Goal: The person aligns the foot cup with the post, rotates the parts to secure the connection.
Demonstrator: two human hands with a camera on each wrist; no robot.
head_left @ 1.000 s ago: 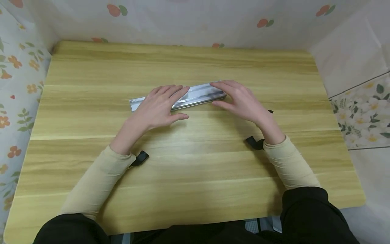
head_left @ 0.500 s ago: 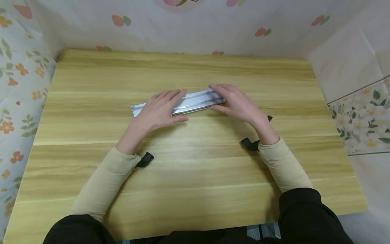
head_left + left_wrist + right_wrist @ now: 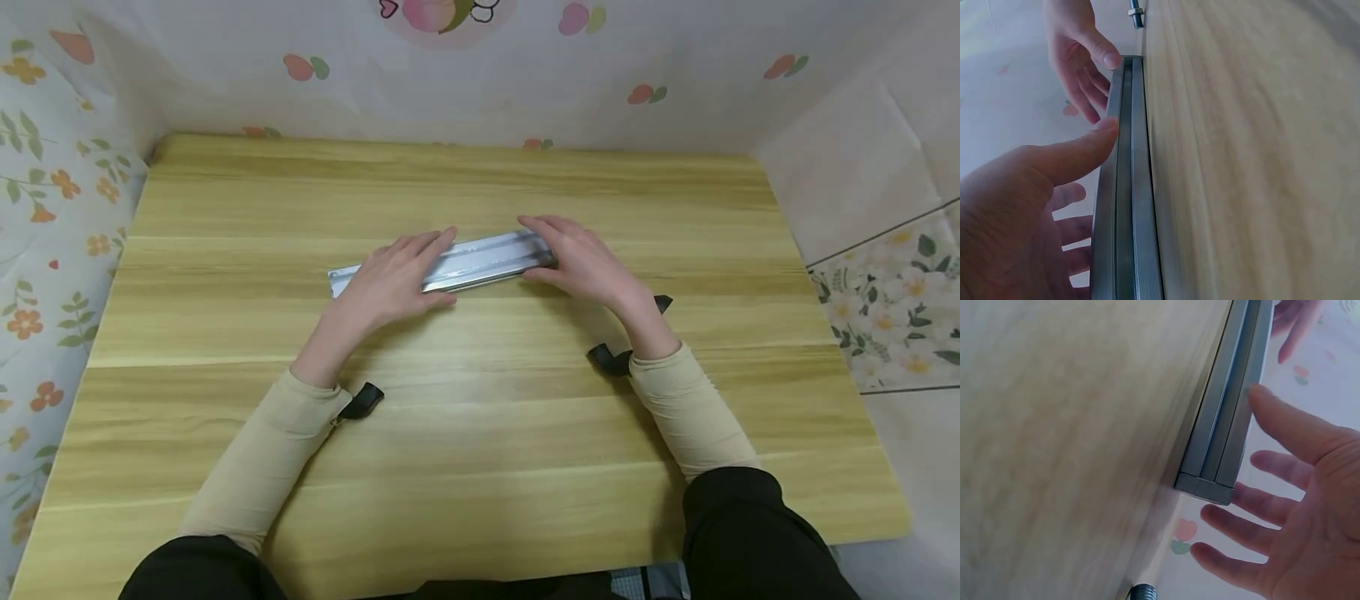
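A silver slotted aluminium profile [image 3: 480,258] lies slightly slanted on the wooden table. My left hand [image 3: 393,279] straddles its left half, with fingers over the top and far side. In the left wrist view, the left thumb [image 3: 1085,150] touches the profile's edge and the fingers stay loosely spread behind it. My right hand [image 3: 581,258] is around the right end. Its thumb [image 3: 1291,422] touches the near edge in the right wrist view, while the relaxed fingers [image 3: 1241,531] spread beyond the dark end piece [image 3: 1204,489], some partly hidden by the profile.
The wooden table [image 3: 465,467] backs onto a fruit-patterned wall covering [image 3: 480,92]. Floral sheeting [image 3: 45,325] hangs at the left. Black straps [image 3: 362,402] stick out from both beige sleeves. A threaded bolt [image 3: 1143,592] shows at the right wrist view's lower edge.
The head view has tilted upward, showing more of the wall. Both thumbs have drawn closer to the profile's near edge, and the profile looks hardly moved on the table.
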